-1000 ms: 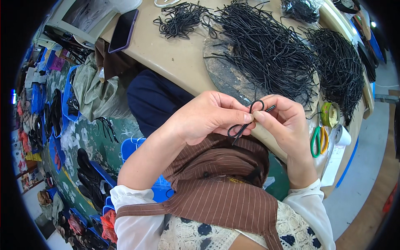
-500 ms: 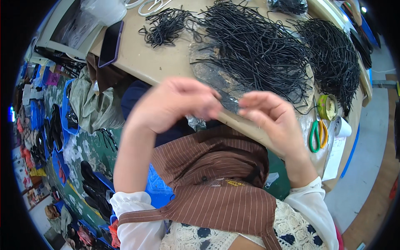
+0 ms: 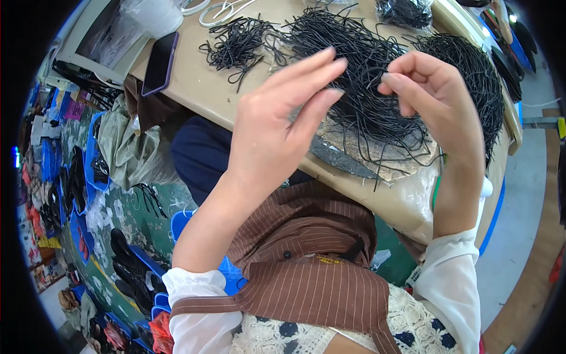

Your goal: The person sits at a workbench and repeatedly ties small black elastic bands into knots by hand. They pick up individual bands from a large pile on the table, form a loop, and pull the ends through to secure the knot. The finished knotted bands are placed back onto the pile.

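A large tangled pile of thin black cords (image 3: 330, 35) lies on the table over a worn, roundish board (image 3: 348, 159). My left hand (image 3: 274, 121) hovers at the near left side of the pile, its fingers stretched out and the thumb apart from them. Across from it, my right hand (image 3: 436, 97) is over the pile's right part with curled fingers. Its thumb and forefinger pinch a black cord that curves away toward the left; the cord's other end is lost against the pile.
A smaller cord bunch (image 3: 236, 44) and a dark phone (image 3: 159, 64) lie at the left. Another black cord heap (image 3: 471, 76) hangs along the right edge. A clear bag of black pieces (image 3: 404, 13) is at the back. Blue bins (image 3: 97, 153) stand on the floor.
Both hands have moved away from me, up over the cords, and farther apart. My left fingers have straightened. Some cords on the board have shifted, and the right forearm now covers the scissors.
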Demonstrator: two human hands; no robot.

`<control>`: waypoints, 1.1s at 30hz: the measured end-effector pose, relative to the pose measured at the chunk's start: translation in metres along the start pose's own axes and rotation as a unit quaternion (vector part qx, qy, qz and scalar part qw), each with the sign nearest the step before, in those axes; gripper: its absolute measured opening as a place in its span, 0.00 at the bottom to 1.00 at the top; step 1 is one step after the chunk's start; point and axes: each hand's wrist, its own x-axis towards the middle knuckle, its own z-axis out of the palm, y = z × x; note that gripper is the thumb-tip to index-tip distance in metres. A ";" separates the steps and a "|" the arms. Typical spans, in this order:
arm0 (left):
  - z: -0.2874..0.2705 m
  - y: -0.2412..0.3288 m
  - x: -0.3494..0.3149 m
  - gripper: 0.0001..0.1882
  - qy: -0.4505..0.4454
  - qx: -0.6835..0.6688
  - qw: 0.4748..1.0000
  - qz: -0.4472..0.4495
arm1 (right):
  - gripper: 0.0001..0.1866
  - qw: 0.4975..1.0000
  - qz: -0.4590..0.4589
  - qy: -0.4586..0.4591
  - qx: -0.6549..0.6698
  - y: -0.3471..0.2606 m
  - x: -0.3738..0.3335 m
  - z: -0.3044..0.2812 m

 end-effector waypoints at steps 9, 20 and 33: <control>-0.017 0.022 0.002 0.10 -0.159 -0.226 0.936 -0.220 | 0.07 0.967 0.120 -0.200 0.106 -0.024 -0.012 -0.003; 0.006 -0.004 -0.048 0.07 -0.080 -0.373 0.868 -0.318 | 0.09 0.900 0.133 -0.259 0.324 0.018 -0.022 0.025; 0.010 0.000 -0.035 0.10 -0.021 -0.476 0.798 -0.369 | 0.13 0.991 -0.001 -0.022 0.136 -0.004 -0.007 0.048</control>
